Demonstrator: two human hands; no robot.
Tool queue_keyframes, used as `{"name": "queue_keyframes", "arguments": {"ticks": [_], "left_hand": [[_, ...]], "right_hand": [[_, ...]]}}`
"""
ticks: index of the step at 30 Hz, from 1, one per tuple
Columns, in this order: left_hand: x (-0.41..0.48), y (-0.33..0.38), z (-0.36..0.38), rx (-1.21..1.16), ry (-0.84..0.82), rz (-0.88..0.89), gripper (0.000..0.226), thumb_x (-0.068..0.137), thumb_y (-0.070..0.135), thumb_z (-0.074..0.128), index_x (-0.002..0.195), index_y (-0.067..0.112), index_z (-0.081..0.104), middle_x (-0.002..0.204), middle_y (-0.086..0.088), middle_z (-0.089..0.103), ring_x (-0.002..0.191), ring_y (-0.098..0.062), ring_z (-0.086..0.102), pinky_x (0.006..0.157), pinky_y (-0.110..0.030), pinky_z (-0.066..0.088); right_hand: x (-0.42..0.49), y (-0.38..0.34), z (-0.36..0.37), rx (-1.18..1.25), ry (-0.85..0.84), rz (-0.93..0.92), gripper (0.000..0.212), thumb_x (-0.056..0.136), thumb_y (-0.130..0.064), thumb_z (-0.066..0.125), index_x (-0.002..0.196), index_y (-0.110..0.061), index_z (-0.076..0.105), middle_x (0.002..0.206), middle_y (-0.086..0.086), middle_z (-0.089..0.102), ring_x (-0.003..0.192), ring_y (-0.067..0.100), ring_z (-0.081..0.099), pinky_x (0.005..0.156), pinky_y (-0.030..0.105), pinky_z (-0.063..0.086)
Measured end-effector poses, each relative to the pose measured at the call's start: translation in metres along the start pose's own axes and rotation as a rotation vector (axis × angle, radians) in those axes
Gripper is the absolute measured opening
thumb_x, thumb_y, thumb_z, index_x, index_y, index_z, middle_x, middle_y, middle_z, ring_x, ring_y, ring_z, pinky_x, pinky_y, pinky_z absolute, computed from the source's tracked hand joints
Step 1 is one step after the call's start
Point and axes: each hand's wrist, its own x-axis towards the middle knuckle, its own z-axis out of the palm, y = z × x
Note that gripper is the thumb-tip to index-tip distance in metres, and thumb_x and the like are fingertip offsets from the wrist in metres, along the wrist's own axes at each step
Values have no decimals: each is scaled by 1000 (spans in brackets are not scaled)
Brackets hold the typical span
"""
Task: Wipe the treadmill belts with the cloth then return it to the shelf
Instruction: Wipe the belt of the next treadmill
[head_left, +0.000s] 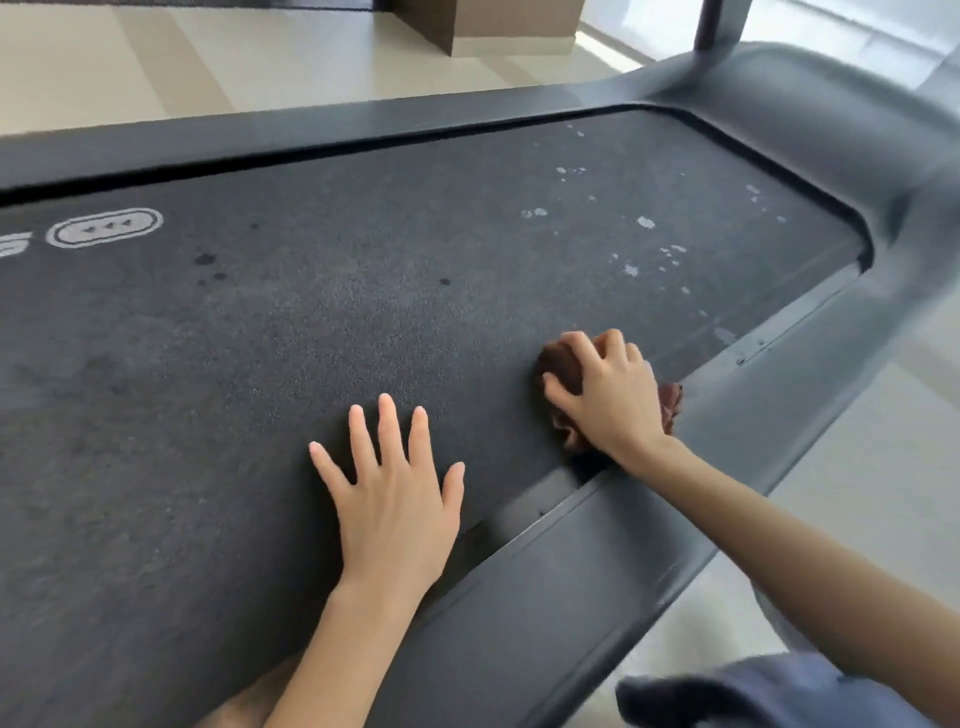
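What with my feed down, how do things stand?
Left hand flat on belt. Right hand gripping cloth at near edge. White flecks ahead, nothing blocking.

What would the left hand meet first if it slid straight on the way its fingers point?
Ahead of the left hand lies only bare belt. The first thing in that line is probably the far side rail. The white flecks lie off to the right.

rough matt belt (311, 322), brown cloth (561, 374)
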Motion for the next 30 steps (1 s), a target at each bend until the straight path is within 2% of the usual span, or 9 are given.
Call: {"name": "queue_keyframes", "arguments": {"ticks": [3, 7, 9, 13, 17, 21, 24, 27, 30], "left_hand": [[31, 31, 7, 20, 22, 104, 66, 96, 50, 23, 150, 18, 5, 159, -11, -3, 144, -34, -5, 111, -63, 6], [60, 62, 15, 3, 34, 191, 61, 98, 44, 25, 150, 17, 9, 159, -6, -2, 145, -28, -5, 112, -63, 6], [67, 69, 19, 6, 44, 228, 60, 97, 42, 22, 150, 16, 10, 159, -2, -3, 146, -24, -5, 112, -63, 6], [74, 79, 23, -9, 62, 236, 62, 94, 43, 16, 150, 15, 13, 159, 0, -1, 146, -21, -4, 109, -67, 4], [97, 103, 25, -6, 81, 278, 61, 96, 44, 20, 149, 16, 14, 159, -1, 0, 146, -22, -4, 109, -66, 4], [120, 133, 28, -6, 121, 331, 61, 96, 44, 28, 149, 15, 17, 159, -6, 3, 146, -24, 0, 110, -64, 3], [140, 147, 29, 27, 121, 369, 63, 95, 45, 27, 149, 16, 15, 159, -5, 2, 146, -22, -1, 112, -61, 1], [151, 147, 32, 16, 109, 388, 63, 94, 48, 19, 150, 19, 15, 159, 0, 6, 146, -19, -1, 114, -58, 0], [151, 144, 33, 11, 116, 392, 64, 94, 50, 11, 149, 19, 20, 158, 1, 14, 146, -19, 5, 115, -55, 5]], "right_hand": [[-15, -12, -4, 7, -44, -150, 45, 85, -51, 51, 123, -27, 51, 107, 8, 50, 92, 30, 49, 79, 42, 45], [-6, 10, -7, 40, -65, -213, 47, 83, -52, 53, 123, -27, 53, 102, 7, 50, 87, 29, 50, 76, 42, 46], [6, 40, -9, 40, -67, -174, 46, 82, -49, 57, 122, -27, 55, 101, 7, 51, 88, 31, 52, 76, 43, 47], [43, 106, -9, 7, -53, 20, 45, 83, -47, 58, 123, -26, 53, 106, 10, 51, 96, 36, 52, 82, 44, 46], [60, 115, -4, -12, -11, 156, 45, 83, -50, 57, 120, -25, 54, 108, 14, 53, 98, 39, 52, 85, 44, 45], [41, 113, -5, -16, -16, -38, 45, 81, -48, 59, 119, -23, 58, 97, 13, 52, 85, 36, 52, 76, 43, 46], [43, 124, -6, 66, -18, -128, 46, 80, -47, 61, 118, -21, 59, 93, 10, 52, 83, 33, 54, 76, 43, 48], [57, 140, -2, 89, -3, -138, 47, 78, -49, 58, 117, -22, 60, 94, 9, 52, 87, 32, 55, 78, 44, 49], [82, 176, 0, 107, 7, -47, 46, 79, -44, 63, 118, -21, 60, 100, 11, 54, 96, 34, 55, 85, 45, 47]]}}
